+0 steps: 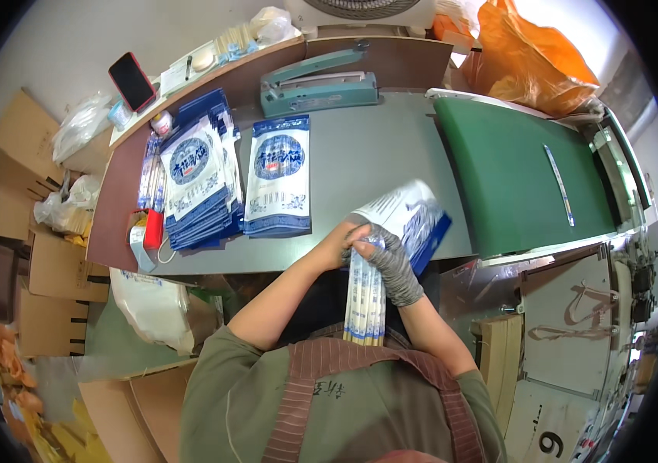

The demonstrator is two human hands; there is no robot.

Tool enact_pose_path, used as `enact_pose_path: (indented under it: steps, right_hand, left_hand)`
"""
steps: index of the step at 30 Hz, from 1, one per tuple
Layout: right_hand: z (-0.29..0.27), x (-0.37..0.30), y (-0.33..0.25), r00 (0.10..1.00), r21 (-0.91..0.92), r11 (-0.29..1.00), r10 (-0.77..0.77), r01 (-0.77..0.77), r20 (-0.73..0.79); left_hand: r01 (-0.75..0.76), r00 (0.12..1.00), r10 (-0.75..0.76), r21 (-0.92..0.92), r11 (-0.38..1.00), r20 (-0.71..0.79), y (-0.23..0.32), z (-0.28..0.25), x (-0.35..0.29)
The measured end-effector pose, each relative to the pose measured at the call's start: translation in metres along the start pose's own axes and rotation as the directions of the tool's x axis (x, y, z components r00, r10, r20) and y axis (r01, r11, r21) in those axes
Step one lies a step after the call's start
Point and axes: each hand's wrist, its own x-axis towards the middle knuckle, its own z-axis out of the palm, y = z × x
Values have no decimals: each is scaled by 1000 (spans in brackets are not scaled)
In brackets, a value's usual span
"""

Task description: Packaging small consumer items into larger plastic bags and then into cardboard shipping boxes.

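A bundle of sticks [365, 297] is gripped by the gloved right hand [388, 253], fingers curled shut; the bare left hand [342, 241] is closed around a pouch [406, 216].

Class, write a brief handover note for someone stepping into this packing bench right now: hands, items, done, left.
Left hand and gloved right hand both grip a bundle of long wrapped sticks, its top going into a blue-and-white pouch at the table edge.
Empty pouches: one stack and a smaller pile on the grey table; heat sealer behind.
Done: bundle partly in.
Left: push fully in, probably seal.
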Motion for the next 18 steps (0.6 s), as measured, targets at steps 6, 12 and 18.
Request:
enact_pose_path:
  steps: [6,12,18]
  right_hand:
    - [-7,7,14,1000,-2,1000,-1,1,-27]
    - [-34,3,44,996,-6,1000,16,-16,-84]
    - [-26,-7,25,986,21,994,108,-107,-130]
  left_hand:
    - [302,938,-328,-196,933,-116,-38,5,-5]
    - [572,779,-602,-193,797,-175,-27,14,7]
    - [253,943,-213,137,958,-256,-39,2,-10]
